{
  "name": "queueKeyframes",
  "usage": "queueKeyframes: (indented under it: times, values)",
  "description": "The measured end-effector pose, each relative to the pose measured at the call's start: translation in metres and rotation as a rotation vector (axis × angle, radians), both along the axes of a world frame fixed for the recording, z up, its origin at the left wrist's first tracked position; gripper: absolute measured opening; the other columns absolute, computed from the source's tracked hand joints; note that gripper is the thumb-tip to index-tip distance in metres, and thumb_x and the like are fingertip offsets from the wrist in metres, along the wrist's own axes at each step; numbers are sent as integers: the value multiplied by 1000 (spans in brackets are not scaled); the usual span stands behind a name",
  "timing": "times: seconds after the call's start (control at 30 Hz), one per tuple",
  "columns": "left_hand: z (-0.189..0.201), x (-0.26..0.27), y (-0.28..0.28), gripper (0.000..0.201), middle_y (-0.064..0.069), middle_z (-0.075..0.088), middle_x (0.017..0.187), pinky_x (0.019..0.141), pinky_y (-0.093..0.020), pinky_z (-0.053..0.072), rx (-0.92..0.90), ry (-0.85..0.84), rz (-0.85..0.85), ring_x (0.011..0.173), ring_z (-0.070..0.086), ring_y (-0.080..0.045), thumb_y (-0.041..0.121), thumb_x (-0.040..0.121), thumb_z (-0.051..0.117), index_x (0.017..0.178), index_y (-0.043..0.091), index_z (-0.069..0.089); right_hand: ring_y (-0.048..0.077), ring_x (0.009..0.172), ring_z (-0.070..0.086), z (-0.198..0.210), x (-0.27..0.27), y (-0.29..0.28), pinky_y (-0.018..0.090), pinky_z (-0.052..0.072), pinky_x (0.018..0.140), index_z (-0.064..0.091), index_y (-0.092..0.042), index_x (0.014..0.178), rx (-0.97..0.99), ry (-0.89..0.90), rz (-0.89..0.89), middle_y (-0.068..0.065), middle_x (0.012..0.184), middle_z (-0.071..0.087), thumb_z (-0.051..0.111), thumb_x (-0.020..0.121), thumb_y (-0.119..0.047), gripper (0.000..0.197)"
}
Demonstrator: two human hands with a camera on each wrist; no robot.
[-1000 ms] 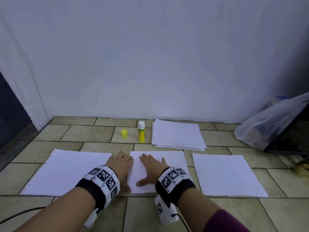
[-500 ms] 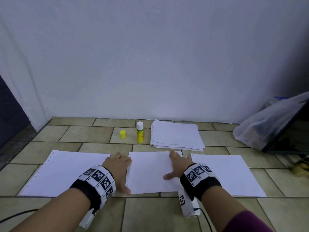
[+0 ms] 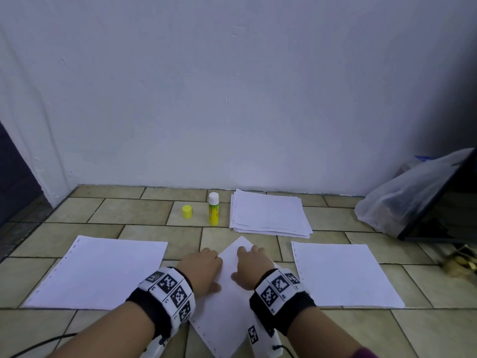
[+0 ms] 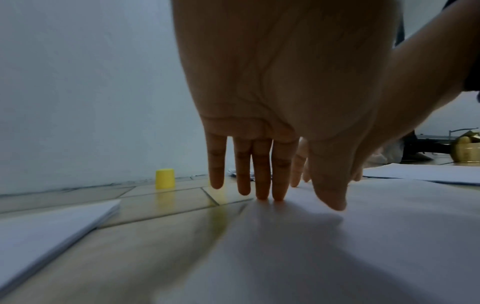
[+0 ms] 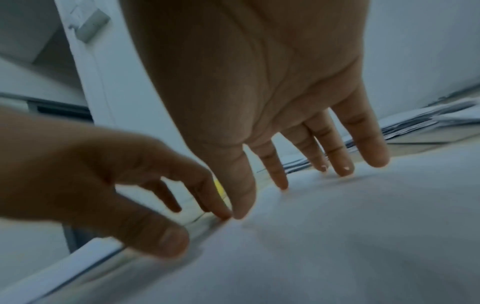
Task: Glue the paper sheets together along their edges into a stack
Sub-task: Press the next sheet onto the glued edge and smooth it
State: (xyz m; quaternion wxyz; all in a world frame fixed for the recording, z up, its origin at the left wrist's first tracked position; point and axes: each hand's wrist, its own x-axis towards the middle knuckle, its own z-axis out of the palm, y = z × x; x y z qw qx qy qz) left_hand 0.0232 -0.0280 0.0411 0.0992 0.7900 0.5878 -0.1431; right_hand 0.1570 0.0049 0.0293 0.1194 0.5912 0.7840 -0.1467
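Both grips are flat and spread, holding nothing: the left hand rests its straight fingers on the left edge of the middle sheet, and the right hand presses open fingers on the same sheet. That sheet lies on the tiled floor, turned so one corner points toward the wall and another toward the person. To either side lies another sheet, squared to the floor: the left sheet and the right sheet, both apart from the middle one. Nearer the wall sits a loose pile of paper, with an uncapped glue stick standing upright just left of it and its yellow cap a little farther left. At the floor's right edge a clear plastic bag slumps against a dark panel; what it contains is unclear. A plain white wall backs it all.
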Motion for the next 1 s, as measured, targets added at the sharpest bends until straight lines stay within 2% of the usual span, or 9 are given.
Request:
queueKeyframes:
  times: [0.1, 0.2, 0.33, 0.4, 0.5, 0.7, 0.87, 0.93, 1.0]
  values:
    - [2, -1, -1, 38, -9, 52, 124, 93, -34, 42, 1, 22, 34, 115, 50, -24, 37, 95, 54, 123, 11, 55, 29, 130, 31, -4, -13, -7, 40, 40, 99, 31, -7, 136, 15, 29, 12, 14, 138, 36, 59, 89, -42, 65]
    - [1, -9, -2, 45, -7, 50, 128, 95, -32, 43, 24, -7, 107, 115, 51, -23, 38, 89, 64, 124, 12, 52, 29, 130, 31, -7, -24, -7, 43, 39, 99, 33, -6, 135, 20, 67, 125, 10, 140, 35, 62, 90, -28, 58]
    - [-14, -20, 0, 96, -8, 16, 158, 116, -34, 25, -5, -53, 199, 146, 17, -21, 54, 82, 66, 150, 7, 17, 25, 144, 15, -8, -36, -2, 46, 23, 114, 17, -8, 149, -58, 91, 269, 8, 156, 14, 60, 89, -9, 74]
    - [-15, -22, 0, 101, -7, 4, 162, 120, -37, 18, -41, -35, 209, 149, 5, -20, 57, 84, 62, 153, 6, 7, 20, 147, 5, -5, -41, 1, 47, 12, 117, 6, -9, 152, -126, 81, 318, 6, 160, 1, 59, 90, -8, 82]
    - [-12, -21, -2, 100, -8, 0, 162, 119, -36, 17, -56, 2, 208, 148, 7, -22, 58, 87, 56, 153, 5, 2, 19, 146, 12, -1, -33, 8, 49, 6, 118, 4, -13, 153, -158, 61, 339, 2, 161, -2, 57, 92, -16, 81]
    - [-17, -25, 2, 102, -10, -4, 162, 120, -40, 13, -78, 50, 191, 149, -2, -21, 62, 88, 51, 152, 2, -1, 21, 143, 25, -4, 19, 23, 47, 6, 119, 7, -20, 153, -124, 81, 105, -5, 161, 4, 53, 92, -47, 81]
    - [-14, -25, 2, 105, -10, 3, 161, 120, -40, 13, -62, 66, 160, 149, 2, -23, 66, 85, 53, 153, 2, 3, 20, 138, 35, -1, 21, 26, 46, 10, 118, 16, -15, 150, -93, 82, 81, 0, 153, 29, 67, 82, -49, 92]
    - [-10, -26, 5, 100, -11, 23, 156, 117, -40, 22, -55, 82, 170, 144, 20, -25, 72, 81, 52, 149, 4, 23, 20, 138, 32, 0, 17, 24, 48, 13, 117, 19, -14, 148, -67, 37, 114, 1, 153, 28, 68, 81, -48, 89]
    - [-5, -25, 9, 84, -9, 47, 135, 106, -40, 34, -22, 103, 194, 126, 42, -24, 76, 80, 47, 130, 9, 48, 26, 140, 22, 2, 13, 21, 50, 21, 114, 23, -17, 147, -34, -33, 126, 6, 152, 22, 68, 81, -47, 85]
